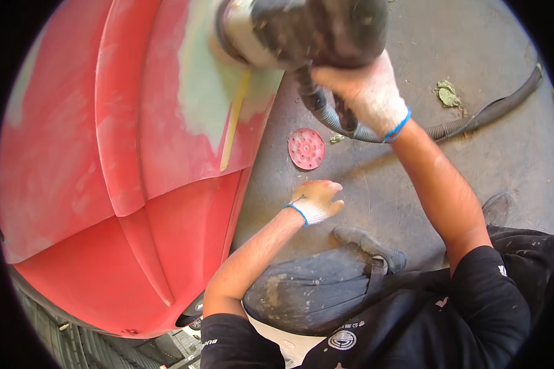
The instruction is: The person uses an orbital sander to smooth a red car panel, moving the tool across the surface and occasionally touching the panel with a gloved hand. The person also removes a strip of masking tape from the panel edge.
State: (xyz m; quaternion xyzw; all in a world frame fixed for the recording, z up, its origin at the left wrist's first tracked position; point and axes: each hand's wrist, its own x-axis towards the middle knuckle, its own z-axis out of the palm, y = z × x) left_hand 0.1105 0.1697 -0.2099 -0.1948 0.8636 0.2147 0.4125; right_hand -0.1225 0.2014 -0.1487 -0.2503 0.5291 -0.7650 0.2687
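In a white work glove with a blue cuff, my right hand (372,92) grips a power sander (289,31) by its dark handle. The sander is blurred, and its head lies against the red car body panel (160,117), over a pale green filler patch (212,92). A strip of yellow tape (234,126) runs down the panel below the sander. My left hand (317,202), also gloved, hangs beside the panel edge with loosely bent fingers apart and nothing in it. Near its fingertips, a round pink sanding disc (306,149) with holes lies on the floor.
A ribbed grey hose (443,130) runs from the sander across the grey floor (425,178) to the right. A crumpled leaf (447,93) lies beyond it. My bent knee and shoe (375,247) are close below my left hand.
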